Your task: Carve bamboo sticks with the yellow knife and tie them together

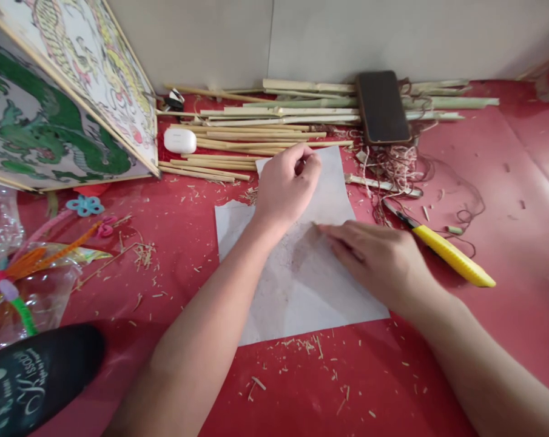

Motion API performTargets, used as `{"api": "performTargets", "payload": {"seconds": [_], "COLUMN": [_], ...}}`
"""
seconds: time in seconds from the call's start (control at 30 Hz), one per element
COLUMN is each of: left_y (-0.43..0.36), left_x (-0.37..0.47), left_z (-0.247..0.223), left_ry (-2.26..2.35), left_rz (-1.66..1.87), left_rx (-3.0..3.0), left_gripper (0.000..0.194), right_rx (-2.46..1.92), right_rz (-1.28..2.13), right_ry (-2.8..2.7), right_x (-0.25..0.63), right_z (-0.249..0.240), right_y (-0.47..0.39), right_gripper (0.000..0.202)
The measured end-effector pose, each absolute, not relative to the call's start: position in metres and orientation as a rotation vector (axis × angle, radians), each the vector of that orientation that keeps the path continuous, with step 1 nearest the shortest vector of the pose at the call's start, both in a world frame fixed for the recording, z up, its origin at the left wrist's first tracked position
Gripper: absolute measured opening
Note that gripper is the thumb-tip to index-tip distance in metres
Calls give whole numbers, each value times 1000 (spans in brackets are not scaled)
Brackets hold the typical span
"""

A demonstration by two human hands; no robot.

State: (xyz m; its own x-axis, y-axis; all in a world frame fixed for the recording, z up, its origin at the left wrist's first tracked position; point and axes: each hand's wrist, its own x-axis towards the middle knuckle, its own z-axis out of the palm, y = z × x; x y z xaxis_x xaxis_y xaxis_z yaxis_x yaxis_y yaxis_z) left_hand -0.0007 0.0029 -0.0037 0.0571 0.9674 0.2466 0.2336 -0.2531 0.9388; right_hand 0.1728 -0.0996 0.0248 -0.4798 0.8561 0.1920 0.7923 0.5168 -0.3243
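Note:
White paper sheets (319, 303) lie on the red table (165, 291), marked by faint greyish smudges in the middle. Over the upper part of the paper is my left hand (290, 179), its fingers curled closed; whatever they may hold is hidden. My right hand (377, 255) rests low over the right side of the paper, its index finger and thumb reaching left to the smudged area. Its fingers are bent together, and I cannot make out anything between them. A yellow cutter knife (454, 255) lies just right of my right hand.
Bamboo sticks (251, 136) line the back by the wall, with a phone (383, 106), tangled string (397, 167) and a white case (180, 141). Framed dragon pictures (51, 127) stand at left, above pipe cleaners (23, 309) and a black object (42, 376). Shavings are scattered around.

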Motion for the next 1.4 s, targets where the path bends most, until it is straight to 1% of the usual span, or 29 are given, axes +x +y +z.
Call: {"api": "performTargets", "payload": {"seconds": [0.07, 0.13, 0.3, 0.37, 0.57, 0.63, 0.73, 0.8, 0.97, 1.2, 1.4], "left_y": [3, 3, 3, 3, 2, 2, 2, 2, 2, 2, 2], "left_x": [-1, -1, -1, -1, 0, 0, 0, 0, -1, -1, -1], "left_z": [-4, -4, -4, -3, -4, -4, -3, -3, -3, -1, -3], "left_ry": [1237, 1239, 1239, 1236, 1239, 1241, 1244, 1245, 1245, 1254, 1235], "left_rz": [1248, 1243, 1239, 1241, 1249, 1245, 1238, 1236, 1236, 1238, 1249], "left_rx": [1593, 1588, 1579, 1579, 1582, 1586, 1593, 1594, 1587, 1592, 1585], "left_gripper": [29, 28, 28, 28, 28, 29, 30, 30, 28, 29, 29], "right_rx": [-1183, -1122, -1535, -1558, -1154, -1220, -1476, -1556, -1525, -1655, -1619], "right_rz": [391, 423, 261, 231, 391, 394, 305, 253, 309, 241, 234], "right_ry": [-2560, -2595, -2331, -2315, -2594, -2555, -2379, -2288, -2273, -2274, -2309], "right_x": [165, 163, 177, 179, 163, 164, 170, 173, 170, 166, 164], "right_z": [24, 24, 25, 26, 25, 25, 27, 28, 32, 31, 30], "right_y": [-107, -109, -95, -93, -110, -109, -102, -98, -99, -102, -104], "right_gripper": [29, 30, 26, 25, 30, 29, 27, 25, 25, 22, 23]}}
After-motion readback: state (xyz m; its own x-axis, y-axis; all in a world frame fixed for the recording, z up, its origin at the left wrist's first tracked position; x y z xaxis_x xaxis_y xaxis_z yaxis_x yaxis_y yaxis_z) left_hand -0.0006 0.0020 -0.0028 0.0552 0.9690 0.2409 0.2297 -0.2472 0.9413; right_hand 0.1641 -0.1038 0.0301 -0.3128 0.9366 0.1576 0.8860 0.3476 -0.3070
